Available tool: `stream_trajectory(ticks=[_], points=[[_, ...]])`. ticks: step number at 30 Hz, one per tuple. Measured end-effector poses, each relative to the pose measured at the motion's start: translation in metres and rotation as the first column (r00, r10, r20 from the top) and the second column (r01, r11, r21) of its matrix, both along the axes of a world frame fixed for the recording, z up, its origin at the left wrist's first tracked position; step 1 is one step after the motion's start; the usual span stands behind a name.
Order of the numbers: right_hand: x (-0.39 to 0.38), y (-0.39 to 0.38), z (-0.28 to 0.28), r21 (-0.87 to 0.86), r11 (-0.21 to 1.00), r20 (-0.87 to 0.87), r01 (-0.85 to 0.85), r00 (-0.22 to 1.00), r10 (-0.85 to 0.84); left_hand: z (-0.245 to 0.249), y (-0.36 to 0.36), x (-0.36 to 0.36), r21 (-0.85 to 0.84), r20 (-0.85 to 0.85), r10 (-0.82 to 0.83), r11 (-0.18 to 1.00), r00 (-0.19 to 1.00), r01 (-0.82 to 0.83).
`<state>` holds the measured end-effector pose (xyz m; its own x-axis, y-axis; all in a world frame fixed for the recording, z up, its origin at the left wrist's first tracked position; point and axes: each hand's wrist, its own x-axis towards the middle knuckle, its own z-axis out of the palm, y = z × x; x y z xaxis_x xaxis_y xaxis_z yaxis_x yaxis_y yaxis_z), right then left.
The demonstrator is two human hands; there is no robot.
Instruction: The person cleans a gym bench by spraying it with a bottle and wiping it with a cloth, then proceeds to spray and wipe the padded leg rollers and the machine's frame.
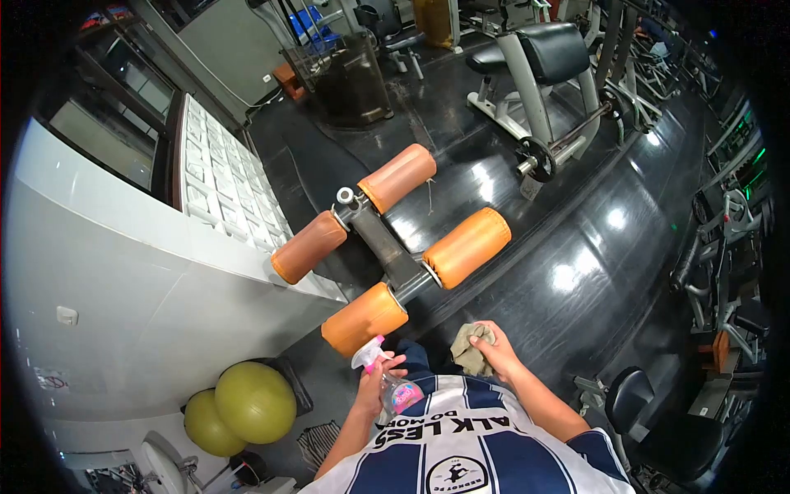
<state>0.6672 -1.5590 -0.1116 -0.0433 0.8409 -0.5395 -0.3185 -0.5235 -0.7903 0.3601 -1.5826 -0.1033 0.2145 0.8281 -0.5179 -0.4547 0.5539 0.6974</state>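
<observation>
My left hand (376, 383) is closed round a clear spray bottle (403, 397) with a pink and white nozzle, held close to my shirt. My right hand (494, 346) grips a crumpled beige cloth (471, 356), which hangs from the fingers. Just beyond both hands is a metal frame (383, 243) with padded rollers. Its nearer pads, an orange one (366, 319) by the spray nozzle and another orange one (467, 247), sit on one bar. Two browner pads (397, 178) are on the farther bar. Neither hand touches the pads.
Two green exercise balls (255, 402) lie at the lower left beside a white wall (123, 288). A bench with a black pad (553, 51) and a barbell stands at the upper right. More gym machines line the right side, with a black seat (679, 440) at the lower right.
</observation>
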Motion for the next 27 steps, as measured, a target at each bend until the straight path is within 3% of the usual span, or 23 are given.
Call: stream_trajectory(ticks=[6, 8, 10, 12, 16, 20, 23, 25, 26, 27], points=[[-0.007, 0.005, -0.001, 0.012, 1.0, -0.05, -0.024, 0.998, 0.025, -0.005, 0.005, 0.011, 0.097, 0.094, -0.059, 0.994, 0.994, 0.05], [-0.008, 0.009, -0.011, 0.03, 0.998, 0.009, -0.046, 0.999, 0.046, -0.002, 0.013, 0.01, 0.101, 0.107, -0.066, 0.993, 0.992, 0.055], [-0.009, 0.015, -0.012, 0.049, 0.996, 0.065, -0.071, 0.996, 0.068, 0.002, 0.022, 0.008, 0.08, 0.076, -0.025, 0.997, 0.997, 0.019], [-0.012, 0.025, -0.007, -0.031, 0.997, 0.045, -0.066, 0.997, 0.067, 0.004, 0.033, 0.002, 0.204, -0.149, -0.013, 0.978, 0.989, 0.043], [-0.023, 0.053, -0.008, -0.027, 0.99, 0.12, -0.136, 0.983, 0.138, 0.01, 0.055, -0.011, 0.184, -0.256, 0.024, 0.983, 0.966, 0.024], [-0.048, 0.092, -0.006, 0.0, 0.995, 0.049, -0.101, 0.994, 0.101, 0.008, 0.073, -0.03, 0.144, -0.296, 0.026, 0.989, 0.955, 0.018], [-0.074, 0.135, 0.0, 0.083, 0.997, 0.036, 0.0, 0.999, -0.003, 0.002, 0.085, -0.044, 0.157, -0.276, 0.008, 0.987, 0.961, 0.037], [-0.094, 0.172, 0.003, 0.285, 0.958, 0.159, 0.023, 0.985, -0.071, -0.001, 0.091, -0.054, 0.15, -0.256, 0.004, 0.988, 0.967, 0.035], [-0.102, 0.191, 0.0, 0.274, 0.961, 0.156, 0.026, 0.985, -0.072, -0.001, 0.095, -0.059, 0.152, -0.234, 0.009, 0.988, 0.972, 0.027], [-0.111, 0.21, -0.003, 0.376, 0.925, 0.29, -0.053, 0.955, -0.063, -0.001, 0.097, -0.066, 0.139, -0.24, 0.005, 0.99, 0.971, 0.03]])
